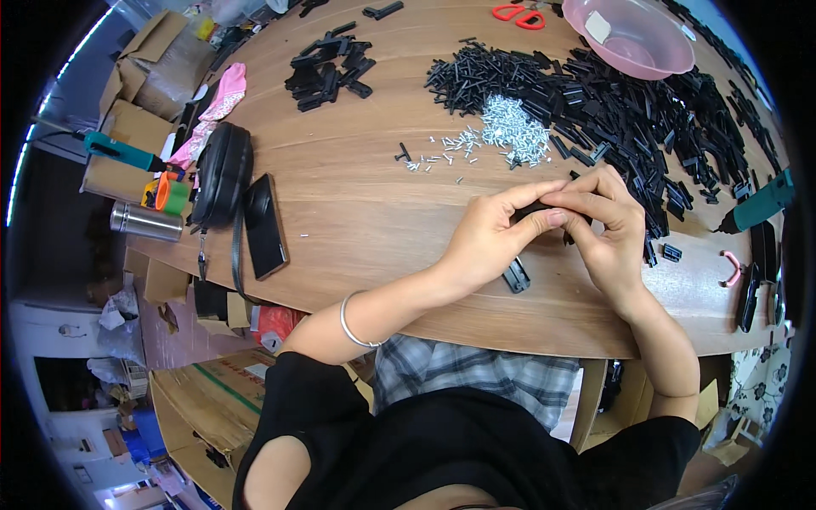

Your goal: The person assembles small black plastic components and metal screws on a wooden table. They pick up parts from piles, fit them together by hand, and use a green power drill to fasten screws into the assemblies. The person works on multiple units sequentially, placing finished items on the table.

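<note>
Over the table's near right half, my left hand point(484, 238) and my right hand point(608, 229) meet, thumbs and fingertips pinched together. Between them is a small black plastic part point(531, 211), mostly covered by the fingers. Another black plastic piece point(516, 277) with a hollow channel lies on the wood just below my left hand. Beyond the hands sits a heap of small silver screws point(514, 132), some scattered to its left. Thin black pins point(472, 81) are piled behind the screws, and a broad spread of black plastic parts point(620, 127) reaches to the right.
A pink basin point(633, 38) and red-handled scissors point(520, 15) are at the back. On the right stands a green power screwdriver point(761, 204). A phone point(265, 225), a black case point(223, 174) and a steel flask point(146, 221) line the left edge. More black parts point(327, 68) lie at the far left.
</note>
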Demonstrator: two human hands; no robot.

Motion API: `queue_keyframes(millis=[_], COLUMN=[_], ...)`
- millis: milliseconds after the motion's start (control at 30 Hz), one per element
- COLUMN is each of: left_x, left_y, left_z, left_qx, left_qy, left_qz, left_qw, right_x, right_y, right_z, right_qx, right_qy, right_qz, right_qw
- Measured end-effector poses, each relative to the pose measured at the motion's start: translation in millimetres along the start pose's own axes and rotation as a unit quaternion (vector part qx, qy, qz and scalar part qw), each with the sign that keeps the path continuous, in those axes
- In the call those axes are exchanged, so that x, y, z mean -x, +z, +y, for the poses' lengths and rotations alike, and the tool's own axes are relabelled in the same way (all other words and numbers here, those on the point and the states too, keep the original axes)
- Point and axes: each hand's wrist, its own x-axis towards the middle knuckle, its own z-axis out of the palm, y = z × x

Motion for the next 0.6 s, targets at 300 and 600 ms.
queue_keyframes(millis=[300,600], left_x=[2,41], left_y=[-11,-85], left_z=[-2,10], left_qx=[-0.417,-0.641], left_qy=[0.153,0.170], left_qz=[0.043,0.072], left_qw=[0.895,0.745], right_x=[-18,-16], right_y=[-36,-33], right_z=[19,23], right_qx=[-0.263,-0.218], right_qy=[0.199,0.175], right_qz=[-0.067,0.002], right_qw=[0.942,0.960])
